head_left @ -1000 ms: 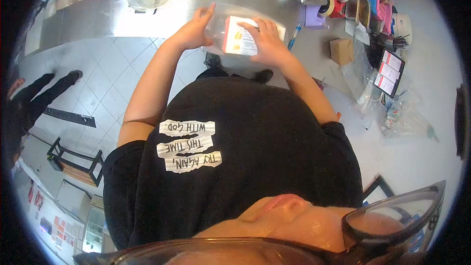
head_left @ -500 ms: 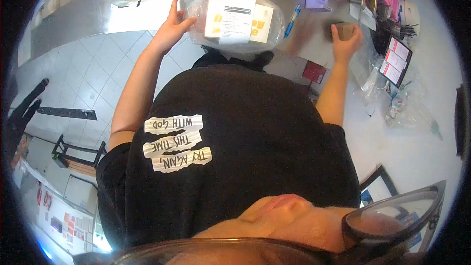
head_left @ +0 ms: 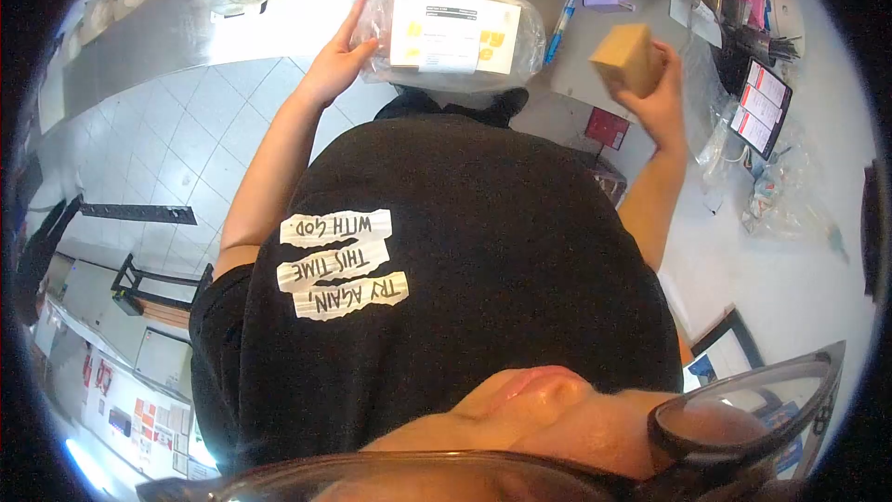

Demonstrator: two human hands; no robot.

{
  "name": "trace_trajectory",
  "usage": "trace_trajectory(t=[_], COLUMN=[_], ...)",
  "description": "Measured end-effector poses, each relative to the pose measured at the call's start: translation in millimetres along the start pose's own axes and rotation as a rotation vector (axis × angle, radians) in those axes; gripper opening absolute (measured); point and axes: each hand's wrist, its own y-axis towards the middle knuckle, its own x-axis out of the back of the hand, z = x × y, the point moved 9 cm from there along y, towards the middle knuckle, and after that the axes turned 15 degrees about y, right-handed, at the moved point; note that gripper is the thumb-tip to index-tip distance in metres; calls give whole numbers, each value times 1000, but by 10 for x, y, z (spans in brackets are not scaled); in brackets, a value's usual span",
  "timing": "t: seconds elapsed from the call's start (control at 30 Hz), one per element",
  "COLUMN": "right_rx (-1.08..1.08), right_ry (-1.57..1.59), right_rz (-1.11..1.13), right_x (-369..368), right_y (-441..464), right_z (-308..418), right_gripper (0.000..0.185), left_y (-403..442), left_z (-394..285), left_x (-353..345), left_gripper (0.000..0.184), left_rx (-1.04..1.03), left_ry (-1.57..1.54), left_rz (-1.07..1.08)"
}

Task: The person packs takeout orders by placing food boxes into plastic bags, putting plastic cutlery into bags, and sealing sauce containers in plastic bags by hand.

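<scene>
There are two hands (head_left: 336,70) (head_left: 660,102), one block (head_left: 627,54), one pen (head_left: 559,31).

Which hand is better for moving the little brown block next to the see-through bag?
Probably the right hand: it is holding the brown block. The left hand is open, at the side of the see-through bag away from the block, so it looks better for steadying the bag.

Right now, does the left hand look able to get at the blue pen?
Probably, with a stretch: the left hand is open, but the plastic bag lies between it and the blue pen, so it would need to cross over.
</scene>
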Motion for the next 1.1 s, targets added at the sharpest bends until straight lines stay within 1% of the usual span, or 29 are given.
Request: trace_trajectory(t=[0.03, 0.1, 0.17, 0.23, 0.33, 0.37, 0.4, 0.43, 0.5, 0.53, 0.6, 0.63, 0.67, 0.73, 0.77, 0.8, 0.83, 0.87, 0.9, 0.97, 1.03, 1.07, 1.1], right_rx=[61, 335, 510, 511, 574, 553, 524, 496, -201, -347, -634, -648, -660, -611, -552, -492, -447, -404, -360, -264, -179, -145, -112], right_ry=[-26, -52, -57, -124, -271, -132, 9, 147, 635, 677, 757, 812, 868, 999, 1077, 1155, 1054, 954, 854, 806, 703, 623, 533], right_rz=[20, 190, 341, 374, 339, 170, 4, -162, -412, -325, -147, -125, -101, -61, -46, -32, -79, -127, -175, -233, -254, -253, -275], right_x=[-236, -841, -1413, -1901, -2151, -1983, -1748, -1529, -1561, -1659, -1826, -1736, -1620, -1534, -1519, -1481, -1370, -1247, -1115, -929, -680, -545, -343], right_y=[-45, -36, 2, 81, 24, 54, 26, -21, -95, -108, -182, -168, -171, -126, -99, -72, -73, -83, -83, -19, 34, 69, 81], right_z=[274, 993, 1377, 1399, 1319, 1245, 1070, 814, -857, -892, -864, -661, -396, -268, -362, -288, -275, -257, -178, -74, 90, 226, 331], right_gripper=[81, 81, 80, 78, 72, 68, 64, 60, 50, 47, 41, 37, 33, 28, 27, 26, 24, 23, 22, 21, 20, 20, 20], left_y=[-7, 21, 31, 53, 73, 90, 85, 97, 149, 117, 148, 168, 141, 13, -30, -76, -117, -163, -226, -448, -684, -679, -656], left_z=[-9, -53, -6, 53, 148, 190, 243, 317, 437, 351, 190, 98, -108, -576, -717, -847, -957, -1068, -1235, -1733, -2181, -2209, -2169], left_x=[-12, -29, 7, 55, 136, 137, 128, 110, -21, -95, -86, -71, -23, 87, 165, 232, 283, 368, 407, 516, 523, 605, 739], left_gripper=[73, 70, 71, 72, 74, 74, 75, 71, 62, 55, 49, 47, 43, 35, 32, 29, 26, 23, 23, 24, 26, 26, 28], left_rx=[-14, -54, -41, -19, 73, 132, 193, 253, 374, 407, 364, 338, 277, 154, 58, -40, -138, -328, -363, -437, -561, -503, -401], left_ry=[16, 48, 73, 78, -17, -105, -193, -171, -121, -189, -247, -281, -164, 66, 192, 320, 446, 563, 662, 851, 1077, 1171, 1004], left_rz=[3, 3, -19, -64, -114, -111, -104, -64, 19, 76, -25, -79, -99, -143, -242, -340, -435, -589, -627, -700, -850, -813, -764])
